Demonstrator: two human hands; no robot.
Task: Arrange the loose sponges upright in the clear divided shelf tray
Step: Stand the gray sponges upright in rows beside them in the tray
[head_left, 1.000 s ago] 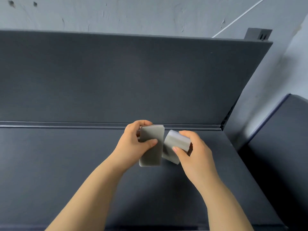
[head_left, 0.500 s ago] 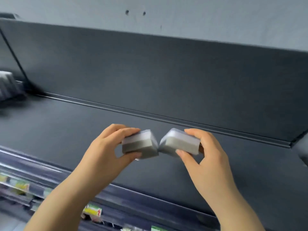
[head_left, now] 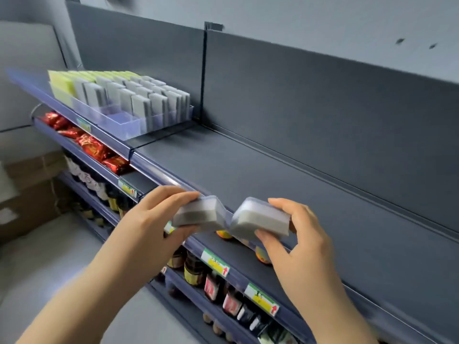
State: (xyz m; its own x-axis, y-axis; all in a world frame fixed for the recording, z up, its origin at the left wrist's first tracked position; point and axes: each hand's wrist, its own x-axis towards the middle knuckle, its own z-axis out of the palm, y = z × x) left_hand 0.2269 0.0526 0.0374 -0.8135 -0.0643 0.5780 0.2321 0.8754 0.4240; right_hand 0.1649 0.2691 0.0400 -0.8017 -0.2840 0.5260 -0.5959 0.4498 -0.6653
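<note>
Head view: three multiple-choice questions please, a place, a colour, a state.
1. Where is the clear divided plastic tray? A. dark top shelf, far left B. floor C. lowest shelf
2. What colour are its leftmost upright sponges? A. red B. yellow-green C. black
3. What do the left hand and right hand hold? A. nothing B. left grey sponge and right grey sponge, one each C. the tray
1 A: it stands there, far left. 2 B: pale yellow-green faces show. 3 B: fingers curl round each.
</note>
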